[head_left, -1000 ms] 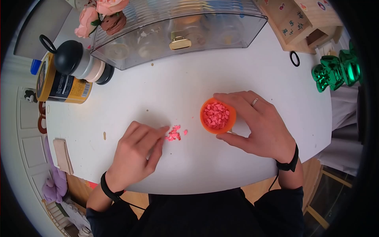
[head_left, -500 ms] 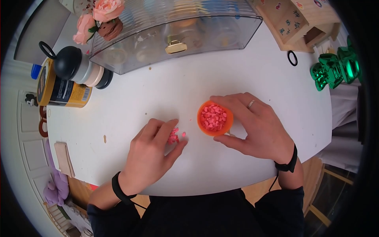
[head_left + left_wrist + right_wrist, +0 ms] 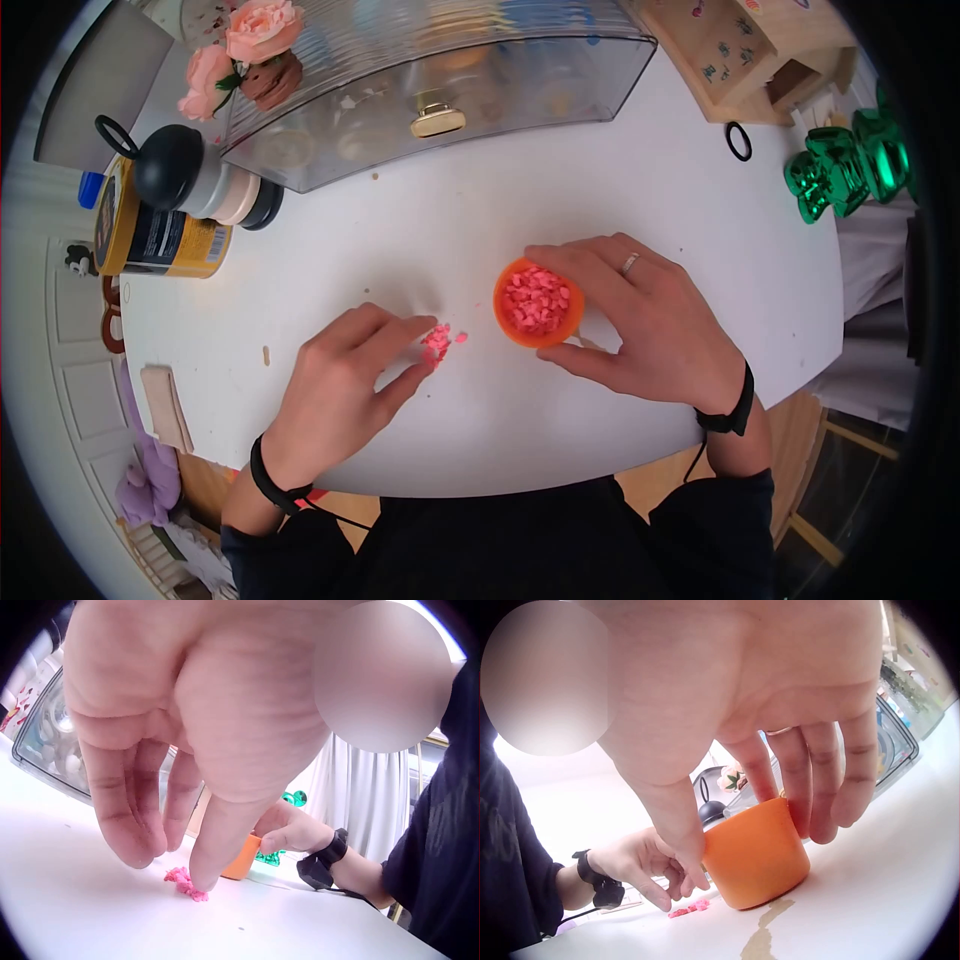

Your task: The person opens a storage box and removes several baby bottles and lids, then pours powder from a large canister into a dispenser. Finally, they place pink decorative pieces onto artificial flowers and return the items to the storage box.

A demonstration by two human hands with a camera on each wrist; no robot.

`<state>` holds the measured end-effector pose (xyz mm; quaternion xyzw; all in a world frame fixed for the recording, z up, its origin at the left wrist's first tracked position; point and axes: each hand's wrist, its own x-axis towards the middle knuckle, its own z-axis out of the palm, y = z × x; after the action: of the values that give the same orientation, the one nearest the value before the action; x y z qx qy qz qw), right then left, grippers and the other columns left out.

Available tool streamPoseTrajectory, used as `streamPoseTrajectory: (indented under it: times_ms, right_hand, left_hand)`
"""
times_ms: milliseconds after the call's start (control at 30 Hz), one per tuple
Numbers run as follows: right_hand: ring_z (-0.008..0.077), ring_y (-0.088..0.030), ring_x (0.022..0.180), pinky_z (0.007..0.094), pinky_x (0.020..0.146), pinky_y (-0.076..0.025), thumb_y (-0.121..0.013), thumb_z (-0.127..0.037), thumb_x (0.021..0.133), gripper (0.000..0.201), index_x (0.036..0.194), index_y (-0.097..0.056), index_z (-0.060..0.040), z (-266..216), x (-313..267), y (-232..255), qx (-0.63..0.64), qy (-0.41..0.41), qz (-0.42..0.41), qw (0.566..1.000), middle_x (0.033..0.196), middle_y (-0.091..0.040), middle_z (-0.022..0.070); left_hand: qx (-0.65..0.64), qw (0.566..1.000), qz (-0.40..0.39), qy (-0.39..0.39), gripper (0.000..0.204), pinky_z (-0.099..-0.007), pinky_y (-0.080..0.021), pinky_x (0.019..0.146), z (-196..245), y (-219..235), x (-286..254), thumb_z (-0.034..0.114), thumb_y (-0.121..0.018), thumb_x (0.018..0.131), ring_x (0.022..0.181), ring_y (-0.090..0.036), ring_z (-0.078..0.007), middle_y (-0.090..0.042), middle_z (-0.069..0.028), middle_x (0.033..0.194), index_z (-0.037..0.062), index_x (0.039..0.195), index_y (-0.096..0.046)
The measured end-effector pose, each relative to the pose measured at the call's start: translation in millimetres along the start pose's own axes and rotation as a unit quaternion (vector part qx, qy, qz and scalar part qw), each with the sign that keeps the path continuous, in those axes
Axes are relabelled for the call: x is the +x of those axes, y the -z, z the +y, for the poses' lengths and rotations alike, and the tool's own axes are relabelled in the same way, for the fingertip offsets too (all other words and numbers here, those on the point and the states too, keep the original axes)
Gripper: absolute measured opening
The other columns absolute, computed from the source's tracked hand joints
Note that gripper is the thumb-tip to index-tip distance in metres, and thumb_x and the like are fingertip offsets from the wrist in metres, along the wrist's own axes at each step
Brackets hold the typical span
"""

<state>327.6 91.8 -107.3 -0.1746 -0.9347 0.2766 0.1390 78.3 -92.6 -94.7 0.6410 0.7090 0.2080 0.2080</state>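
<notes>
My right hand (image 3: 648,318) holds an orange cup (image 3: 756,855) between thumb and fingers, right of the table's middle. Small pink chips (image 3: 537,300) fill much of the cup. To its left, a little heap of the same pink pieces (image 3: 437,342) lies on the white tabletop, with one loose piece (image 3: 461,337) beside it. My left hand (image 3: 345,375) is at the heap's left side, its forefinger and thumb apart with the tips right at the pieces. In the left wrist view the thumb (image 3: 214,847) overlaps the heap (image 3: 184,883), and the other fingers hang loosely bent.
A clear display box (image 3: 440,120) with a gold clasp stands at the back. Left of it are a bottle (image 3: 190,175) and a yellow tub (image 3: 165,240). A wooden house (image 3: 750,60), a black ring (image 3: 738,142) and a shiny green figure (image 3: 845,165) are at the right.
My left hand reached over the heap with thumb and forefinger spread, then drew back left, its fingertips nearer together. The heap looks more compact. My right hand keeps hold of the cup.
</notes>
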Motion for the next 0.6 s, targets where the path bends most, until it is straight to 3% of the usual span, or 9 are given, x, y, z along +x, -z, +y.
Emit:
streamPoseTrajectory:
  times_ms: [200, 433, 600]
  right_hand:
    - [0.0353, -0.073, 0.112, 0.0429, 0.094, -0.061, -0.092, -0.023, 0.085, 0.070, 0.147, -0.062, -0.0094, -1, 1, 1, -0.003, 0.007, 0.000, 1.000, 0.126, -0.073, 0.0131]
    - [0.0338, -0.073, 0.116, 0.0430, 0.098, -0.062, -0.096, -0.025, 0.083, 0.075, 0.150, -0.066, -0.0115, -1, 0, 2, 0.009, -0.014, -0.009, 1.000, 0.131, -0.075, 0.0122]
    - [0.0355, -0.072, 0.114, 0.0430, 0.096, -0.061, -0.091, -0.023, 0.085, 0.070, 0.147, -0.062, -0.0089, 0, 0, 0, -0.006, 0.011, 0.002, 1.000, 0.127, -0.073, 0.0125]
  left_hand:
    - [0.026, 0.998, 0.004, -0.061, 0.030, -0.0381, -0.058, 0.069, -1, -7, 10, 0.007, -0.090, 0.089, 0.078, -0.069, -0.0256, -0.072, -0.0079, 0.094, 0.0076, 0.118, -0.084]
    - [0.059, 0.996, 0.011, -0.071, 0.024, -0.0376, -0.059, 0.069, -1, -11, 10, 0.005, -0.088, 0.090, 0.077, -0.070, -0.0250, -0.073, -0.0069, 0.086, 0.0082, 0.113, -0.085]
    - [0.071, 0.994, 0.010, -0.088, 0.021, -0.0370, -0.059, 0.068, -3, -11, 13, 0.003, -0.088, 0.086, 0.077, -0.071, -0.0247, -0.073, -0.0063, 0.084, 0.0074, 0.106, -0.083]
